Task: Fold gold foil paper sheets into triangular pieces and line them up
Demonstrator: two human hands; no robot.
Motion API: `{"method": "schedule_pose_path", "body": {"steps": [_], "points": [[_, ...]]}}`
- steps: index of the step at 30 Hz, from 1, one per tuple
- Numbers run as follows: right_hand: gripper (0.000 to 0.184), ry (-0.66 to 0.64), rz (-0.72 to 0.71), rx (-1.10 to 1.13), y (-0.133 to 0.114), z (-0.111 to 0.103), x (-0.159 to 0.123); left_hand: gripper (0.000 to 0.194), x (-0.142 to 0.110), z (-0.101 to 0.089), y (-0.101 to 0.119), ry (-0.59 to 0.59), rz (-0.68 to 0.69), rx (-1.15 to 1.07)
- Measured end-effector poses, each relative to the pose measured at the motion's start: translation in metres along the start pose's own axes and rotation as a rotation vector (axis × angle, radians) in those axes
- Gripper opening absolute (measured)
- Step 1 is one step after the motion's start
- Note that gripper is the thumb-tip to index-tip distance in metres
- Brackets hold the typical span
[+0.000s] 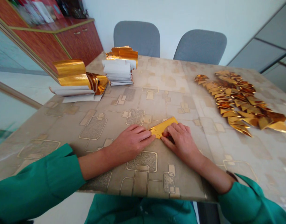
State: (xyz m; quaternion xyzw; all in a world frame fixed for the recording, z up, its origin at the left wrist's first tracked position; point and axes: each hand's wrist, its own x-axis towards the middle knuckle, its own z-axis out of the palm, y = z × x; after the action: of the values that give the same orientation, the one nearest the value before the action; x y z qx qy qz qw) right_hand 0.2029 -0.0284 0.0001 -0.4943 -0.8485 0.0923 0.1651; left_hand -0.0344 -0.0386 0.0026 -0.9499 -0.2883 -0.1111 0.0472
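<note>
A small folded piece of gold foil paper (pixel 165 126) lies on the patterned tablecloth in front of me, slanting up to the right. My left hand (pixel 137 138) presses its left end, fingers together and thumb at the lower edge. On the other side, my right hand (pixel 179 137) pinches the paper's right part with curled fingers and thumb. The fingers cover parts of both ends.
Rows of folded gold pieces (pixel 231 96) lie at the right. At the back left are a stack of gold and white sheets (pixel 118 70) and a curled bundle of foil sheets (pixel 73 76). Two grey chairs (pixel 137 37) stand behind the table (pixel 143 180).
</note>
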Motion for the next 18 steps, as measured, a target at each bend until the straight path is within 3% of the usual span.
{"method": "schedule_pose_path", "body": {"steps": [9,14,18], "points": [[0.011,-0.047,0.005,-0.019,-0.001,-0.004,0.004,0.027,-0.019,-0.008,-0.012,0.081,-0.072,0.052],[0.010,-0.018,-0.005,-0.034,-0.002,-0.002,0.004,0.028,-0.014,-0.008,-0.007,0.141,-0.080,0.082],[0.009,0.000,-0.004,-0.055,-0.002,-0.001,0.005,0.029,-0.010,-0.007,-0.002,0.097,-0.063,0.096]]}}
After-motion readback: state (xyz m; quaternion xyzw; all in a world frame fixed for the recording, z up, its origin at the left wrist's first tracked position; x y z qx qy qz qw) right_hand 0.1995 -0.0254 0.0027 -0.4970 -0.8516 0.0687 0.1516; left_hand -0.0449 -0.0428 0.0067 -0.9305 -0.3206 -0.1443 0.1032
